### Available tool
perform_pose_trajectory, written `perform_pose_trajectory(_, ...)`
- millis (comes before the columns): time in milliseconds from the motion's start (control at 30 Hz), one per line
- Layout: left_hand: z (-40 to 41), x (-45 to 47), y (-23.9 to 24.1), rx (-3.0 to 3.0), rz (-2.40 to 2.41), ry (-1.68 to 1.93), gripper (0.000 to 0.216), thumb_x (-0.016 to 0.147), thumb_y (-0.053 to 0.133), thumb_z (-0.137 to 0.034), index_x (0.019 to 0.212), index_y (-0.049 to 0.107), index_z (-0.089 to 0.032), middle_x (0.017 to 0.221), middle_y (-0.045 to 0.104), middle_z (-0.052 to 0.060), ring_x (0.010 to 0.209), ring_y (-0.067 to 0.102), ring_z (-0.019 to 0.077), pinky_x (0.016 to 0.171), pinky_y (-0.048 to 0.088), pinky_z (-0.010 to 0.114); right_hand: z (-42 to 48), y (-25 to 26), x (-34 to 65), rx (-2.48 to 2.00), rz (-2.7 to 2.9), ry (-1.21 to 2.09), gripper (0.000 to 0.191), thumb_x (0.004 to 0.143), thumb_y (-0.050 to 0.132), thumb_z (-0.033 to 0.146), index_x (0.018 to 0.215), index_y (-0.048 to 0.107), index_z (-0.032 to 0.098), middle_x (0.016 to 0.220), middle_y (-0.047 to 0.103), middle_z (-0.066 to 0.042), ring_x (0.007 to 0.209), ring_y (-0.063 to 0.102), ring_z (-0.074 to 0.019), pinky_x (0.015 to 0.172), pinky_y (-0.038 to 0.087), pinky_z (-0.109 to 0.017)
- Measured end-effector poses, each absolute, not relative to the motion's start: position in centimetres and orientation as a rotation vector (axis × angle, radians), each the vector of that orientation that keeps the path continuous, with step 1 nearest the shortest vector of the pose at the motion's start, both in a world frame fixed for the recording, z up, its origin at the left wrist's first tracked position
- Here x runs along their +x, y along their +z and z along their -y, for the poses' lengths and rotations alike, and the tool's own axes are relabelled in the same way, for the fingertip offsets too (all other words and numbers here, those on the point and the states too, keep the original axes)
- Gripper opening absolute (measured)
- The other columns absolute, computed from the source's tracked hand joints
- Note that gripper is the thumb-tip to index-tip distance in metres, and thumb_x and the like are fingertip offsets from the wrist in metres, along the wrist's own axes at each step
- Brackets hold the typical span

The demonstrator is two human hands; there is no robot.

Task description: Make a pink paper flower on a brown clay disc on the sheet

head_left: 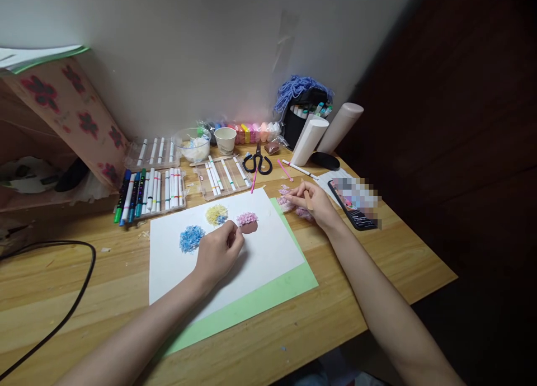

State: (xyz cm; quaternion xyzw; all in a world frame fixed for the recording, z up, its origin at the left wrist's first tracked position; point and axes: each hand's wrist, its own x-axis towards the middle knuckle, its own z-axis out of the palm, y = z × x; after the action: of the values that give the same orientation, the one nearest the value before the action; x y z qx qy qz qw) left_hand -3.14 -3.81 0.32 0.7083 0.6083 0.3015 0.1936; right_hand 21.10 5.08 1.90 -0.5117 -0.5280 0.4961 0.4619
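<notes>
My left hand (220, 249) rests on the white paper (268, 252), its fingers curled in a pinch beside a half-round brown patch (250, 227). Whatever those fingertips hold, if anything, is hidden. Pink crumbled bits (247, 218) cover the patch's upper part. A yellow fluffy cluster (217, 213) and a blue one (192, 239) are also on the sheet. Right of the paper, my right hand (319, 207) is closed with a small flat wooden stick (308, 200) between its fingers. Its fingertips are close to a pile of pink pieces (285, 202) on the table.
Green paper (289, 293) lies under the white sheet. Behind are black scissors (258, 161), trays of markers (220, 176), a paper cup (225, 140) and a clear bowl (193, 146). A phone (354, 204) lies right; a black cable (84, 285) crosses the left.
</notes>
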Motion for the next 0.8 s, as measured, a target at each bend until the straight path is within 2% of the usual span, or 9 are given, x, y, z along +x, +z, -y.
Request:
perform_pose_trajectory(67,3.9,-3.1,0.4,1.997,-1.690,0.862,0.024,0.089,0.042,-0.029,0.069,0.049,-0.018,0.055,0.051,-0.003,0.051,0.046,0.0107,0.055,0.030,0.022,-4.7,1.8,20.3,-1.219,1.289,1.284,0.047,0.056,0.083,0.039,0.061,0.041,0.019,0.076,0.065,0.000,0.059,0.059,-0.0112,0.049,0.041,-0.023)
perform_pose_trajectory(200,4.0,-3.2,0.5,2.019,-1.629,0.858,0.023,0.091,0.044,-0.035,0.083,0.059,-0.018,0.056,0.054,-0.003,0.051,0.047,0.0112,0.055,0.032,0.023,-3.5,1.4,18.1,-1.064,1.409,1.371,0.043,0.061,0.081,0.034,0.062,0.041,0.020,0.074,0.067,0.000,0.069,0.062,-0.0134,0.065,0.046,-0.027)
perform_pose_trajectory(333,4.1,-3.2,0.6,2.041,-1.519,0.816,0.025,0.091,0.046,-0.038,0.091,0.062,-0.019,0.057,0.056,-0.003,0.051,0.047,0.0109,0.055,0.033,0.023,-2.0,0.9,16.4,-1.014,1.536,1.404,0.035,0.068,0.077,0.030,0.067,0.044,0.020,0.078,0.067,-0.001,0.071,0.061,-0.0141,0.067,0.045,-0.029)
perform_pose_trajectory(600,4.0,-3.1,0.7,1.996,-1.483,0.778,0.022,0.091,0.045,-0.035,0.089,0.060,-0.018,0.058,0.057,-0.003,0.051,0.047,0.0102,0.055,0.033,0.023,-0.4,0.9,15.0,-0.981,1.660,1.348,0.026,0.073,0.072,0.023,0.069,0.047,0.020,0.082,0.064,-0.001,0.078,0.061,-0.0152,0.073,0.045,-0.029)
perform_pose_trajectory(800,3.9,-3.2,0.6,1.908,-1.601,0.776,0.018,0.088,0.048,-0.032,0.085,0.058,-0.018,0.056,0.052,-0.004,0.052,0.047,0.0108,0.054,0.031,0.023,-0.1,0.7,14.5,-1.006,1.691,1.345,0.025,0.076,0.070,0.025,0.069,0.046,0.020,0.082,0.063,-0.001,0.078,0.061,-0.0151,0.072,0.046,-0.029)
